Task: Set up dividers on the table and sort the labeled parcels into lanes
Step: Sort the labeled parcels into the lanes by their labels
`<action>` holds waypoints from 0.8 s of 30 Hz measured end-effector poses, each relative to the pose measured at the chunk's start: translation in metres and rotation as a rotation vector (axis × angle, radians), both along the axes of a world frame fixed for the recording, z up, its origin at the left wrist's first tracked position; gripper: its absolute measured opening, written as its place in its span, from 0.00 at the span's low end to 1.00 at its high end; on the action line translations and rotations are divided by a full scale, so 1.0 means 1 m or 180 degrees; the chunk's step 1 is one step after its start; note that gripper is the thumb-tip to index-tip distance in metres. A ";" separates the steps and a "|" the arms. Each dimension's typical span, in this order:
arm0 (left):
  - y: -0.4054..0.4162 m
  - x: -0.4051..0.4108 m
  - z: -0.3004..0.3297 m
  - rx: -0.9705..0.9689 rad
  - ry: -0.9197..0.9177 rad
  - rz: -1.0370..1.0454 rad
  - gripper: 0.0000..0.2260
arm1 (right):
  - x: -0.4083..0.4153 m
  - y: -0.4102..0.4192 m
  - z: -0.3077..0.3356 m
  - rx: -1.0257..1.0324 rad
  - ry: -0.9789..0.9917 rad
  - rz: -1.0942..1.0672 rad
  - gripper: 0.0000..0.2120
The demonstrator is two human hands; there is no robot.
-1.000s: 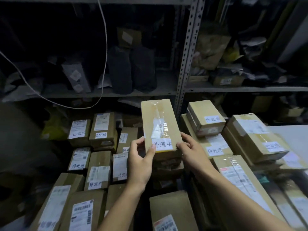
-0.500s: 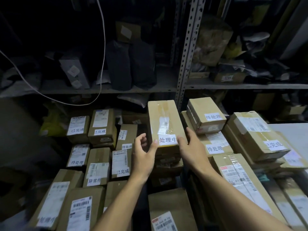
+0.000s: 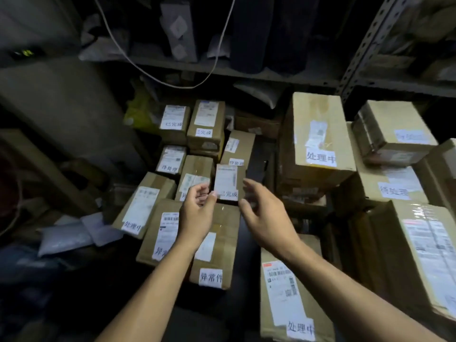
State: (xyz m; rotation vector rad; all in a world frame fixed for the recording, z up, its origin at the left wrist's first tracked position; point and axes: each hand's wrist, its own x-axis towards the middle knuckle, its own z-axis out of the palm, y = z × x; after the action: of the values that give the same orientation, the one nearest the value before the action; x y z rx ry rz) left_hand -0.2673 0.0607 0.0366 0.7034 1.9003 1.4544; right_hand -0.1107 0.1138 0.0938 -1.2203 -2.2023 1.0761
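While both hands hover over the parcel pile, we read the step as reaching for the small 已完成 parcel at the pile's centre. Left hand: fingers loosely curled, holding nothing, thumb tip just at the parcel's near-left corner; contact we cannot tell. Right hand: fingers spread wide, empty, just right of the parcel.

The parcel sits among others: a 异常件 box near it, a 待处理 parcel just beyond, two more 已完成 parcels at the far left. The tall 处理中 box sits atop the right stack, free of both hands. Another 处理中 box lies near right. No dividers or table in view; lanes look not yet set up.

To do this well, we judge: close in from both short sides, pinch the edges rather than the label, lift straight up so the leaning neighbours don't slide. Keep the label facing up to confirm the lane word. A dark gap sits at the parcel's right; the right hand's fingers can drop in there for purchase.
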 end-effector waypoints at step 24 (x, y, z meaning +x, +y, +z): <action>-0.086 0.004 -0.060 -0.1225 0.0088 -0.0346 0.22 | -0.011 -0.063 -0.131 -0.1842 -0.0579 -0.0817 0.17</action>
State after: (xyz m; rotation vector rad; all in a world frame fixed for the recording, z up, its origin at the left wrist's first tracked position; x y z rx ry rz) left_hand -0.2636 -0.0249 -0.0236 0.6320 2.0489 0.9763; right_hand -0.1218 0.0503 -0.0375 -1.8460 -1.8314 1.6020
